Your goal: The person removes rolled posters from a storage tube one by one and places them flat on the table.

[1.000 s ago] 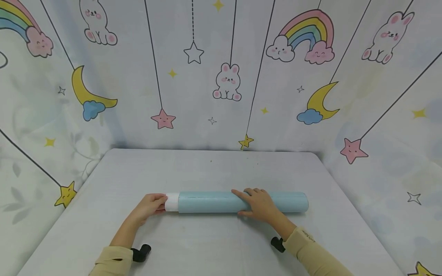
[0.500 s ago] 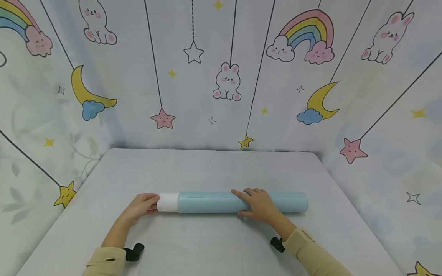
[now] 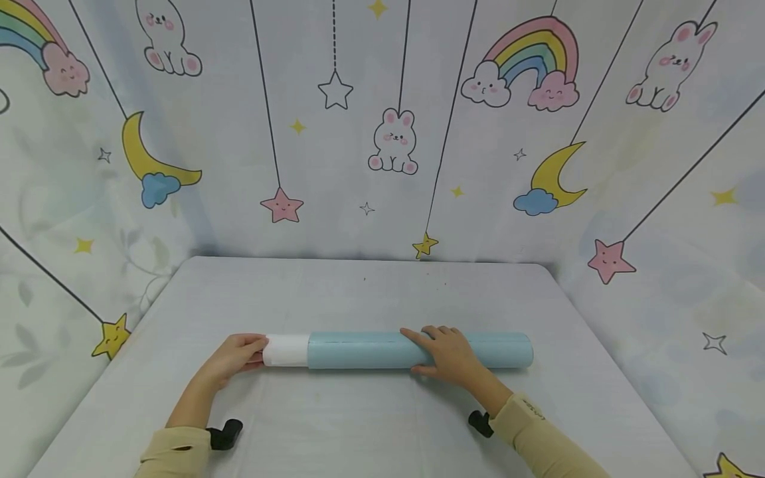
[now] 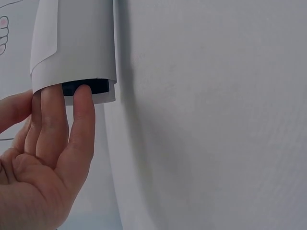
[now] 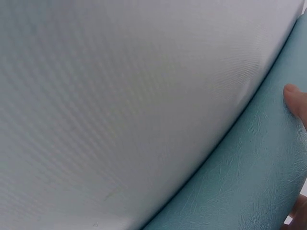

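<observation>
A light blue tube [image 3: 358, 350] with a leather-like surface lies across the white table. From its left end sticks out a white paper roll [image 3: 287, 350]. My left hand [image 3: 234, 358] pinches the roll's left rim; in the left wrist view several fingers [image 4: 82, 115] reach inside the roll while the thumb stays outside. A loose paper edge overlaps along the roll [image 4: 86, 48], and its inside looks dark. My right hand [image 3: 445, 355] grips the tube right of its middle, fingers over the top and thumb on the near side. The thumb [image 5: 295, 98] presses the blue surface in the right wrist view.
The white table [image 3: 370, 425] has rounded far corners. Behind and beside it hang white cloths [image 3: 335, 153] printed with rabbits, stars, moons and rainbows. Black wrist mounts [image 3: 225, 435] stick out from both beige sleeves [image 3: 176, 453].
My left hand has moved left, drawing the white paper roll further out of the blue tube. My right hand and the tube have stayed nearly still.
</observation>
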`<state>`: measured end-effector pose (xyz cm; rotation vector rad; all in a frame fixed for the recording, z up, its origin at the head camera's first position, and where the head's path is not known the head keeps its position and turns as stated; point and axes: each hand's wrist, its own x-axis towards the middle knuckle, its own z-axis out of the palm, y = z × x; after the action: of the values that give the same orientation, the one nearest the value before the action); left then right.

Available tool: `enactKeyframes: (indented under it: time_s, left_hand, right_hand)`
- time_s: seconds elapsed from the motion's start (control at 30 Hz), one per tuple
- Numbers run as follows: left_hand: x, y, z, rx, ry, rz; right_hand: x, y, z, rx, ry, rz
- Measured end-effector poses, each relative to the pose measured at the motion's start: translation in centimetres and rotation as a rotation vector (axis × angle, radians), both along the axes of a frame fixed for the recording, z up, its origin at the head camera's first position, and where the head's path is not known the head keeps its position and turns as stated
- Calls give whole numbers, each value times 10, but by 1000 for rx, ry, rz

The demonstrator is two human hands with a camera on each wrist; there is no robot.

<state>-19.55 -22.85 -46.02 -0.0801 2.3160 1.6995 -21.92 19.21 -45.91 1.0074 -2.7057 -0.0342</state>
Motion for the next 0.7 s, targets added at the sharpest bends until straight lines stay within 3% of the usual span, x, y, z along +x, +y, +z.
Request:
enactKeyframes:
  time_s: [0.7]
  left_hand:
    - [0, -7, 5, -28, -34, 19]
  right_hand:
    - [-1, 0, -2, -11, 1, -2]
